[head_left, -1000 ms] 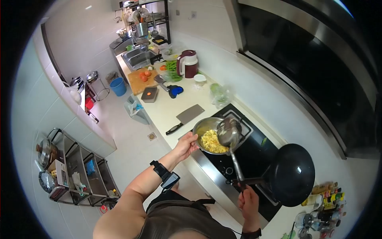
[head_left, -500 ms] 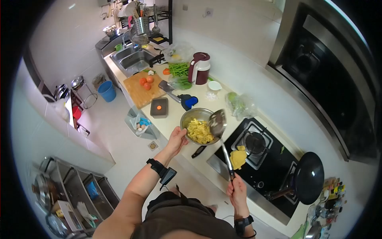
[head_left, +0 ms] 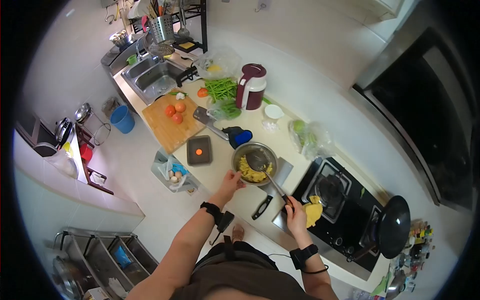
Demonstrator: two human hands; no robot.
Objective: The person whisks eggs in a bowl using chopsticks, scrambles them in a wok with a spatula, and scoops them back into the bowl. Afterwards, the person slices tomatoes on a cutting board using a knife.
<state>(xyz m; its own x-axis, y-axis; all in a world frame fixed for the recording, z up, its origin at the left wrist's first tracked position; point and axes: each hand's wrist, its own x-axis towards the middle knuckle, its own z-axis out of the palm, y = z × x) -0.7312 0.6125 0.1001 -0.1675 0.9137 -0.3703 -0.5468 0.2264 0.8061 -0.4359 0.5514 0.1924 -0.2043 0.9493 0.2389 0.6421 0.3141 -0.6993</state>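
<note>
My left hand (head_left: pixel 231 184) is at the lower left rim of a metal bowl (head_left: pixel 270 149), thumb and fingers closed about the edge. Yellow scrambled egg (head_left: pixel 250 173) lies inside the bowl. My right hand (head_left: pixel 297 216) is wrapped round the dark handle of a metal spatula (head_left: pixel 274 183). The spatula's head rests down in the bowl, against the egg. A knife (head_left: pixel 262 207) lies beside the bowl, black handle toward me, its blade partly hidden by the bowl. Right of my right hand, a yellow cloth-like piece (head_left: pixel 313 212) lies at the stove's edge.
A black wok (head_left: pixel 394 227) sits tilted on the right side of the gas stove (head_left: pixel 345 236). Tomatoes (head_left: pixel 177 118) lie on a cutting board (head_left: pixel 162 132), near a cleaver (head_left: pixel 204 118). A maroon jug (head_left: pixel 252 86), green vegetables (head_left: pixel 220 90) and a bagged vegetable (head_left: pixel 310 137) stand along the wall.
The spatula's head has gone from raised at the bowl's right rim down into the bowl. My left hand stays at the rim. The camera view has shifted, showing more of the knife.
</note>
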